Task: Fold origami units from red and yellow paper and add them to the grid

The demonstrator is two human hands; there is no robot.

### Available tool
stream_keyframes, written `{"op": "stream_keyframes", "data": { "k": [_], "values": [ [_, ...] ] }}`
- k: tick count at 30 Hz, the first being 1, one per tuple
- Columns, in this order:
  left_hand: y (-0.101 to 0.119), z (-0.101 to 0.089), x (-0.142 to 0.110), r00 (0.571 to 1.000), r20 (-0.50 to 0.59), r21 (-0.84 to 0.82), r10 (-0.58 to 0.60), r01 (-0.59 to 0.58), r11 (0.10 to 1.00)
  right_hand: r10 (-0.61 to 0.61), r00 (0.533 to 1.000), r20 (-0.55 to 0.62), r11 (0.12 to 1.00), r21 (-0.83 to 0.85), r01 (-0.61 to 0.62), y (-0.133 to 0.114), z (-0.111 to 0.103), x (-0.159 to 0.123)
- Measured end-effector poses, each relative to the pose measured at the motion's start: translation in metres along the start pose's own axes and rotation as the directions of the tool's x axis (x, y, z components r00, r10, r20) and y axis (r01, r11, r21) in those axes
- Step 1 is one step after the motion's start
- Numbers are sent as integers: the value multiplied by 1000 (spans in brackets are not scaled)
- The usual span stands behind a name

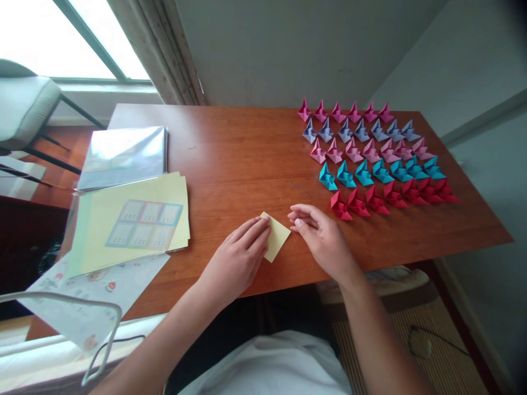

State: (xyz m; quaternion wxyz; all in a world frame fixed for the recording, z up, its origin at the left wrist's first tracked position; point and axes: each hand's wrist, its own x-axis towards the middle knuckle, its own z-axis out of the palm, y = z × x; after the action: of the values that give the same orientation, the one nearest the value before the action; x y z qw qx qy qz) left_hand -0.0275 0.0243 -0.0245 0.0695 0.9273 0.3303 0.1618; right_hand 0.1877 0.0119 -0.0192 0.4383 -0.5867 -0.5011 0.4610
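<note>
A small piece of yellow origami paper (278,241) lies on the table near its front edge, turned with one corner toward the right. My left hand (242,249) presses its left part down, fingers together and covering that side. Just past the right corner is my right hand (319,236), its fingers loosely curled and a little apart, with nothing visible between them. Beyond it stand rows of folded paper pieces with pointed tips: red ones (377,201) nearest, then teal ones (382,172), pink ones (370,151), lavender ones (361,131) and magenta ones (354,113).
On the left of the wooden table (234,153) are a plastic-wrapped paper pack (123,151), yellow sheets (177,214) in a clear sleeve and a patterned white sheet (111,296). A bent white tube (82,299) crosses the lower left. A chair (28,104) stands by the window.
</note>
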Motion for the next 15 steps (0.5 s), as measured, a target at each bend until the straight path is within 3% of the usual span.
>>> {"op": "stream_keyframes", "data": {
  "k": [4,9,15],
  "values": [
    [1,0,0,997,-26,-122,-78,74,990,19,999,26,1000,1,-19,-1,0,0],
    [1,0,0,995,-32,-182,-94,87,980,39,997,64,999,32,-42,-5,0,-2],
    [0,0,-1,994,-34,-184,-103,95,978,18,999,-28,999,49,-17,-5,-1,-2]
  ]
}}
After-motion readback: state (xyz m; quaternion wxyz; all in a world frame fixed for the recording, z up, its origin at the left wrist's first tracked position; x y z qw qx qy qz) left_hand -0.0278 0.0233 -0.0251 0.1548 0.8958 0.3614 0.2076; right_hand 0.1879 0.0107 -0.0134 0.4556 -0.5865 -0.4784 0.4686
